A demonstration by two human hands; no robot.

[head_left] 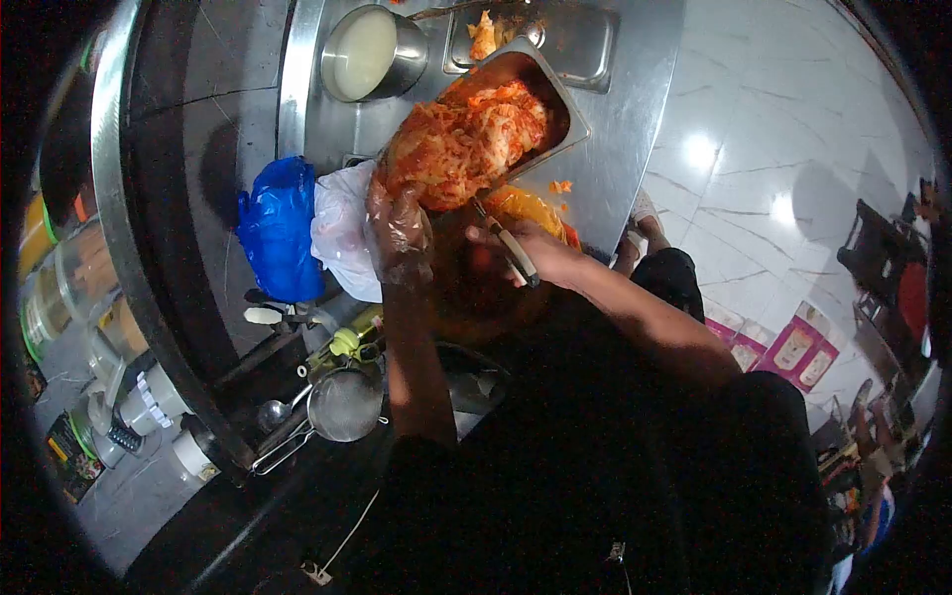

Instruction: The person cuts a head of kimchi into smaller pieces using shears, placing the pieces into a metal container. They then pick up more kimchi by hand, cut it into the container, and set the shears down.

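My left hand (400, 233), in a clear plastic glove, is wrapped round the lower left part of a red-coated food mass (461, 139). That food lies partly in a rectangular metal pan (570, 124) and hangs over its left end. In my bare right hand (526, 253) is a tool with a light and dark handle (518, 260); its tip meets the underside of the food, and its working end is mostly hidden. Below the pan, an orange-yellow piece (531, 208) shows beside my right hand.
A pot of pale liquid (365, 55) and a shallow metal tray (590, 50) stand at the far side. Blue (278, 230) and white (342, 228) plastic bags lie left of my hands. Nearer are a strainer (344, 405) and a ladle (275, 414). A person's legs (650, 233) show beyond the counter.
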